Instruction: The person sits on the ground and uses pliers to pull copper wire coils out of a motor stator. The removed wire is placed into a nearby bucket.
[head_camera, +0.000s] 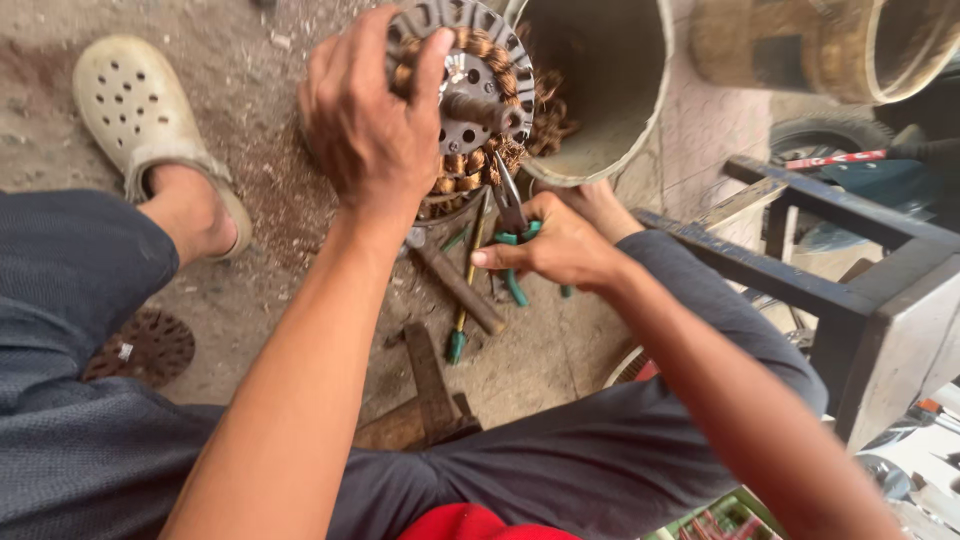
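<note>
My left hand (368, 120) grips the rim of a round metal motor stator (478, 95) wound with copper wire coils, holding it tilted on edge over the ground. My right hand (562, 243) is closed around green-handled pliers (512, 225), whose jaws point up into the copper windings at the stator's lower edge. Loose copper wire (548, 115) bunches out behind the stator. My legs in dark trousers spread to either side, and a foot in a pale perforated clog (135, 105) rests at the upper left.
On the dirt floor lie a wooden-handled hammer (462, 288), a green-tipped screwdriver (462, 320) and wood pieces (425, 390). A large open metal cylinder (600, 80) stands behind the stator. A dark metal stool frame (840, 290) is at the right, a round grille (145, 345) at the left.
</note>
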